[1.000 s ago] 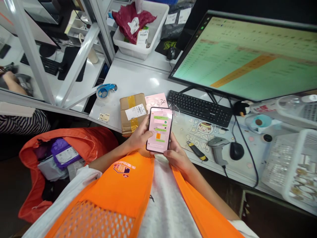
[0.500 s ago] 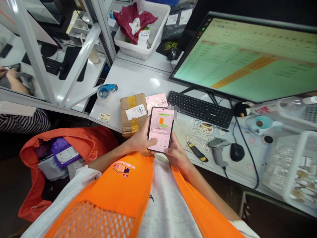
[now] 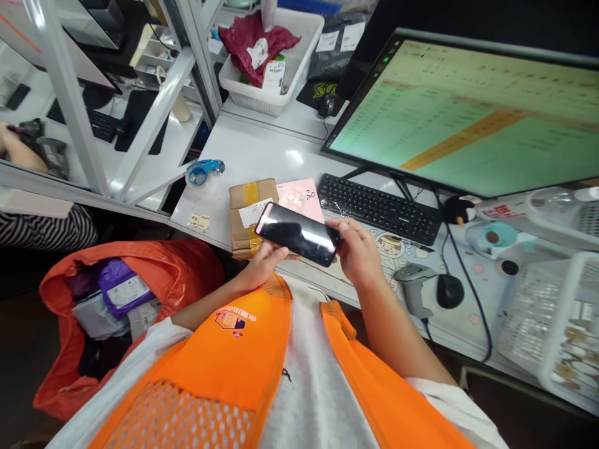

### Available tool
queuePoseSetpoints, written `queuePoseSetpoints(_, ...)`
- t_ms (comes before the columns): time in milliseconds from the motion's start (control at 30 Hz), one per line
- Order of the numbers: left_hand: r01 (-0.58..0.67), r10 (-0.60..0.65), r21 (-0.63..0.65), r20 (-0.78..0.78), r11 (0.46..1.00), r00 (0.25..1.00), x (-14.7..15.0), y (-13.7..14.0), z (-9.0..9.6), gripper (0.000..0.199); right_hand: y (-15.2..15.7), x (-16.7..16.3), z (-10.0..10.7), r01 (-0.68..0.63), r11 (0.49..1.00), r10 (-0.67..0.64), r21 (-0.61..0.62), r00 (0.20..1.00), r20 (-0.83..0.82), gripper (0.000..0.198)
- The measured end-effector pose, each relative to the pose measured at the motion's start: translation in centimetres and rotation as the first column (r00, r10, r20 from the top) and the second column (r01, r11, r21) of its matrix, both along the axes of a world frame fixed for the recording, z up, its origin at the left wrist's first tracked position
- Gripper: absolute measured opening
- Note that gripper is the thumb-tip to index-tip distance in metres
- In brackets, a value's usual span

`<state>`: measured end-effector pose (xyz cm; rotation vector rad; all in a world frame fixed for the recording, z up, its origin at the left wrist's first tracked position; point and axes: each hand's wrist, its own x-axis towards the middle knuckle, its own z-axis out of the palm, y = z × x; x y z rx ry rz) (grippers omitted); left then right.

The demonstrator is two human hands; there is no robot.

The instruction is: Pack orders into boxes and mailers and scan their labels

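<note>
1. "30" is handwritten in black on the pink sheet (image 3: 302, 201).
2. Green letters (image 3: 324, 90), only partly legible, are printed on the far mouse pad (image 3: 307, 95).
3. The box label (image 3: 254, 213) cannot be read.

phone (image 3: 292, 234) | black, glossy, pale glare | slanted crosswise | held in both hands (image 3: 361, 254)

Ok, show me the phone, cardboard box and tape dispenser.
Phone (image 3: 298, 235), head view: middle of the dark screen.
Cardboard box (image 3: 251, 215), head view: its white label.
Tape dispenser (image 3: 209, 166), head view: its blue frame.
</note>
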<state>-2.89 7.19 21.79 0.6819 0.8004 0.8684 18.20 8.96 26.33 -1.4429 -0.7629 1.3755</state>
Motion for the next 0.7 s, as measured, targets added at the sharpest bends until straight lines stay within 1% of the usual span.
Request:
queuePoseSetpoints(33, -0.013, 0.014, 0.012, -0.004, 1.000, 1.000, 0.4, 0.1, 0.0, 0.043, 0.6, -0.3, 0.0, 0.053, 0.997, -0.055, 0.059, 0.998, 0.021, 0.035)
queuePoseSetpoints(100, -0.064, 0.065, 0.046, -0.010, 0.997, 0.998, 1.3, 0.3, 0.2, 0.046, 1.6, -1.0, 0.0, 0.089, 0.985, -0.094, 0.151, 0.995, 0.027, 0.034)
queuePoseSetpoints(200, -0.139, 0.144, 0.090, -0.059, 0.986, 0.988, 2.7, 1.1, 0.4, 0.051, 2.6, -1.8, -0.2, 0.036, 0.980, -0.037, 0.197, 0.999, 0.003, 0.041)
queuePoseSetpoints(300, -0.170, 0.187, 0.123, -0.148, 0.978, 0.971, 3.8, 1.9, 0.0, 0.054, 3.4, -2.2, -0.9, 0.012, 0.981, -0.011, 0.193, 1.000, -0.009, 0.051)
queuePoseSetpoints(433, -0.222, 0.249, 0.143, -0.214, 0.964, 0.945, 4.5, 2.4, -0.6, 0.053, 4.4, -2.3, -1.8, 0.063, 0.988, -0.060, 0.144, 0.998, -0.030, 0.055)
queuePoseSetpoints(533, -0.243, 0.269, 0.141, -0.217, 0.960, 0.938, 4.9, 2.4, -0.5, 0.055, 4.9, -2.3, -2.2, 0.089, 0.989, -0.082, 0.116, 0.995, -0.061, 0.050)
queuePoseSetpoints(700, -0.241, 0.266, 0.147, -0.184, 0.959, 0.946, 5.5, 2.5, 0.2, 0.063, 5.1, -1.9, -2.5, 0.105, 0.987, -0.097, 0.123, 0.993, -0.069, 0.049)
